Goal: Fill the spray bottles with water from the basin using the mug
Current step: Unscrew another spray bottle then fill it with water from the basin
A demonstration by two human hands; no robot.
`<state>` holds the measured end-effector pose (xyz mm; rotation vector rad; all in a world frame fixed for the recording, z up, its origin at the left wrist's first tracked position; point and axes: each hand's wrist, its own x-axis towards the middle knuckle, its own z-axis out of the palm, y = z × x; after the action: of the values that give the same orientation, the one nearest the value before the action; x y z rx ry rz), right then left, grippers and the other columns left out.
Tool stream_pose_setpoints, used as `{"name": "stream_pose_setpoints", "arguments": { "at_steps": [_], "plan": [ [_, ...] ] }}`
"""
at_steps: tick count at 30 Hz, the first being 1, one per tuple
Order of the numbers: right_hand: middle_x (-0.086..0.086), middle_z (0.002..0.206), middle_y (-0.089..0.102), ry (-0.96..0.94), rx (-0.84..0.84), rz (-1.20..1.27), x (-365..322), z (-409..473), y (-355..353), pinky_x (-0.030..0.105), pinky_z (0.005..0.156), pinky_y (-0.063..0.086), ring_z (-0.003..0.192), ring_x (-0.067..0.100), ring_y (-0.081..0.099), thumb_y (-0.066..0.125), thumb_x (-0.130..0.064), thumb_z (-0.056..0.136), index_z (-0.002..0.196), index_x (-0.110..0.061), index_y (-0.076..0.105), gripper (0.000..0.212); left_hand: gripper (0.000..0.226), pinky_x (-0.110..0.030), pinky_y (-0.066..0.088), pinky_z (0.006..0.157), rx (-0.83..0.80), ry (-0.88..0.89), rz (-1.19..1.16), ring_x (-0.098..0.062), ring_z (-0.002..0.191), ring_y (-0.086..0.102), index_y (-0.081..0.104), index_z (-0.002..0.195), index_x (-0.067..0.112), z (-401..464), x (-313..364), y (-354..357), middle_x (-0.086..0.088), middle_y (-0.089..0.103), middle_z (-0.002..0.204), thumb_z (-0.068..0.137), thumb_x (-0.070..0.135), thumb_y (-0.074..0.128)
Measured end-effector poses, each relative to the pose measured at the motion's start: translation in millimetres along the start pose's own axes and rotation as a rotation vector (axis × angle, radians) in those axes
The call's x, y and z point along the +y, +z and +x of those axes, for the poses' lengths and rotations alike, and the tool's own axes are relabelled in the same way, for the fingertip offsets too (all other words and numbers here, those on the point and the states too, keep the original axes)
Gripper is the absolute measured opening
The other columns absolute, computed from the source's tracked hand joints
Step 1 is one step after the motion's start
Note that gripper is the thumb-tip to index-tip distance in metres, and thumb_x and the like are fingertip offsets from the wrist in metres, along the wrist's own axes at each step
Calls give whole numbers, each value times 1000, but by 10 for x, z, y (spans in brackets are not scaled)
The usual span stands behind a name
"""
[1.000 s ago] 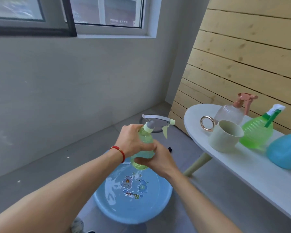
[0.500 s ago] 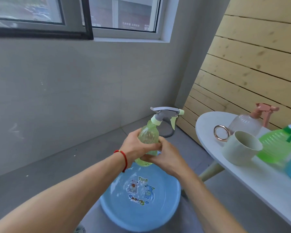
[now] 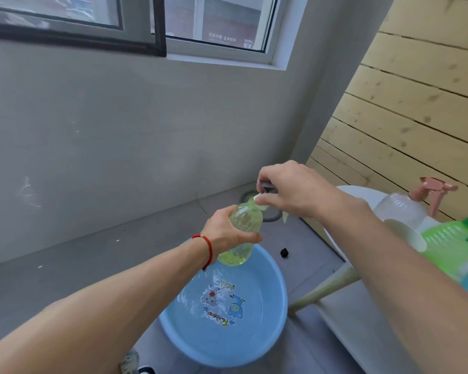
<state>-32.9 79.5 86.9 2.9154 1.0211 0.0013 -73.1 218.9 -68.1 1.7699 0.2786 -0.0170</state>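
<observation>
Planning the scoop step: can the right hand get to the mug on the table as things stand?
Probably not yet: the right hand is gripping the spray head of the yellow-green bottle. The mug stands unblocked just under that forearm.

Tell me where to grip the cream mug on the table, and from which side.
Judging from this view, grip the mug around its body from the side facing the basin. Its handle is not visible, the right forearm hides part of it, and the clear spray bottle and green spray bottle crowd its far sides. Its mouth faces up, so keep it level.
</observation>
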Motion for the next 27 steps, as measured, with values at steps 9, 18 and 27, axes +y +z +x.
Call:
{"name": "stream_pose_setpoints", "arguments": {
  "at_steps": [9,18,27],
  "plan": [
    [-5,87,70,-163,-15,177,49,181,-23,35,79,55,88,18,65,84,-22,83,99,-18,76,19,70,-40,60,86,15,-8,133,-18,95,70,66,108,34,56,49,-49,5,73,101,44,50,92],
    [-1,77,70,-315,11,85,33,292,-17,18,68,44,76,17,60,85,-24,81,98,-17,79,19,87,-32,54,81,33,30,294,-23,106,62,60,133,33,86,108,-184,0,65,117,52,48,91],
    [-6,91,69,-265,-121,69,105,306,11,31,79,54,88,14,64,84,-22,81,107,-23,74,29,72,-36,57,84,-5,29,319,-22,104,62,62,127,29,60,174,-203,2,66,113,62,38,92]
  ]
}}
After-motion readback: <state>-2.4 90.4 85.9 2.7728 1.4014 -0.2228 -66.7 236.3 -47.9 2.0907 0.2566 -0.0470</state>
